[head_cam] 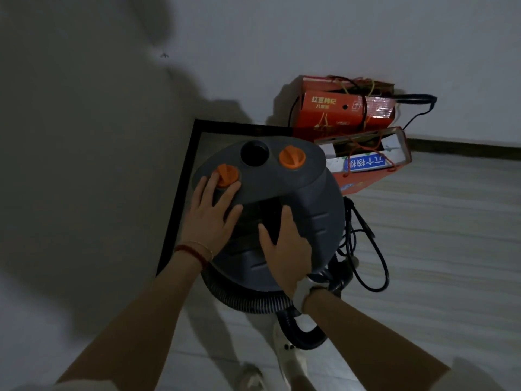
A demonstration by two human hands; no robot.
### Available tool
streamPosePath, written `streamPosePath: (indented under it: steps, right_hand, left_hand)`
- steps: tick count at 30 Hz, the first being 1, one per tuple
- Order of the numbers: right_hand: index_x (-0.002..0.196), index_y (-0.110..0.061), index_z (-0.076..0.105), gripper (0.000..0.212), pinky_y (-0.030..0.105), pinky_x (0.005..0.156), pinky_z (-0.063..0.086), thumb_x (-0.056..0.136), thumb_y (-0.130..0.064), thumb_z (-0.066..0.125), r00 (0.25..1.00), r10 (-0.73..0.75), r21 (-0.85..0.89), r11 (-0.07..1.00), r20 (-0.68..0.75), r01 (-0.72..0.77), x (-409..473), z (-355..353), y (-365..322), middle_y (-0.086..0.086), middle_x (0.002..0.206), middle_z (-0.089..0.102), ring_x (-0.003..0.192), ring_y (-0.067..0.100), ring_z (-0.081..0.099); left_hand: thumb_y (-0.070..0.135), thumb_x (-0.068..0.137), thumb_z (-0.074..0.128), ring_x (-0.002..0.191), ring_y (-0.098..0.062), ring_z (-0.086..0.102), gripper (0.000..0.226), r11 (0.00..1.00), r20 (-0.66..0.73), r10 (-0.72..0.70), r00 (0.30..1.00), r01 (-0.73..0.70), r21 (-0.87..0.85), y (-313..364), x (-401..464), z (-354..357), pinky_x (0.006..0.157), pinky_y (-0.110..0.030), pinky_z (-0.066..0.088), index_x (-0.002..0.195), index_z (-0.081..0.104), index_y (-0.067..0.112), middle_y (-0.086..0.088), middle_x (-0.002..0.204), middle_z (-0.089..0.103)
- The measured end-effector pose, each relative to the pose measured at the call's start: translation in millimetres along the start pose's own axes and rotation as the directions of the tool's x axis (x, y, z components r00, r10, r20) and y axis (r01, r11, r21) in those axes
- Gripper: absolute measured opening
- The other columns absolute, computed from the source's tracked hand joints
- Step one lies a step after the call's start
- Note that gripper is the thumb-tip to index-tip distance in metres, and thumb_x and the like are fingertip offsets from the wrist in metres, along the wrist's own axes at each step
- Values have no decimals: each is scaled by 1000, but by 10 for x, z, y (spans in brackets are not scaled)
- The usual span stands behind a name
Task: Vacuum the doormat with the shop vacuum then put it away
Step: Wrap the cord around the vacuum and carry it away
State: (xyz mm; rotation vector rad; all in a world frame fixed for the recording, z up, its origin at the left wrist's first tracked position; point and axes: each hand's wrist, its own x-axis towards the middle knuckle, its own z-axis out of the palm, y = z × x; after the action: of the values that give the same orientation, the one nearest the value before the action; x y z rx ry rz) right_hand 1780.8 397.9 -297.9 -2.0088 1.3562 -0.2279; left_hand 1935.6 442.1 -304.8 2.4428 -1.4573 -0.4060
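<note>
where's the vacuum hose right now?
In the head view, the hose wraps around the near side of the vacuum, below the right hand, and loops down by the person's shoe at lower centre.

My left hand (213,213) and right hand (284,251) cover part of the shop vacuum (282,193) lid, and its drum is hidden beneath the lid. Vacuum blocks most of the black-edged doormat (180,176). Hose (253,301) end goes out of sight behind my right wrist. Print on the red boxes (346,111) is too small to read.
</note>
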Motion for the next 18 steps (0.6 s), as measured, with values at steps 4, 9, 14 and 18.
streamPosePath:
  steps: [4,9,14,18]
  right_hand:
    - [143,-6,25,67,42,72,53,92,-45,45,1000,3,-9,1000,-24,-3,3,57,-58,17,132,52,90,37,64]
    - [137,1,37,83,44,59,56,87,-64,24,994,-14,30,999,-104,17,-79,132,-96,23,116,61,75,38,67]
    - [138,1,34,77,45,58,56,86,-55,29,998,-63,33,997,-26,64,-235,205,-160,23,116,61,75,36,66]
    - [142,-4,28,78,45,62,55,84,-56,25,991,-107,53,993,76,103,-433,403,-291,20,122,57,79,36,65]
  left_hand:
    - [61,87,19,141,-35,19,66,999,-12,29,999,-29,29,-97,38,-21,111,-47,24,136,44,25,-11,152,27]
    - [55,94,15,136,-39,28,61,999,-63,49,997,-50,-8,-134,-93,33,106,-52,31,133,46,20,-15,147,36]
    - [48,96,22,128,-38,41,47,988,-126,53,991,-33,151,-294,-332,-13,94,-54,41,127,45,21,-15,139,46]
    - [41,94,32,126,-41,39,40,985,-189,-13,982,44,164,-583,-705,-54,94,-57,41,123,44,16,-20,137,47]
